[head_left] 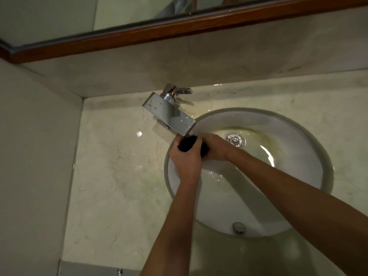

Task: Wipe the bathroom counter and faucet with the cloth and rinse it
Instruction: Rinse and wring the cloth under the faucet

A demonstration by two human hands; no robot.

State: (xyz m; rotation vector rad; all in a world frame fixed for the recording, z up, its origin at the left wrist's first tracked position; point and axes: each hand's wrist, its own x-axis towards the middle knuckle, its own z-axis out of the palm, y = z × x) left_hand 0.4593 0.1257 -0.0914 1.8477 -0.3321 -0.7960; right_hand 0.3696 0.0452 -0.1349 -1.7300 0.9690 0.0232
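Both my hands grip the dark cloth (188, 145) over the sink (310, 140), just under the faucet (169, 114) spout: my left hand (185, 156) curls round one end, my right hand (216, 149) round the other. The basin holds shallow water pooled about the drain (235, 140); the counter (111, 176) beside it shows wet glints.

Left hand (184, 156): fingers curled round dark cloth (188, 145), back of hand up.
Right hand (216, 149): grips cloth's other end, touching left hand.
Forearms: both bare, extended forward, converging.
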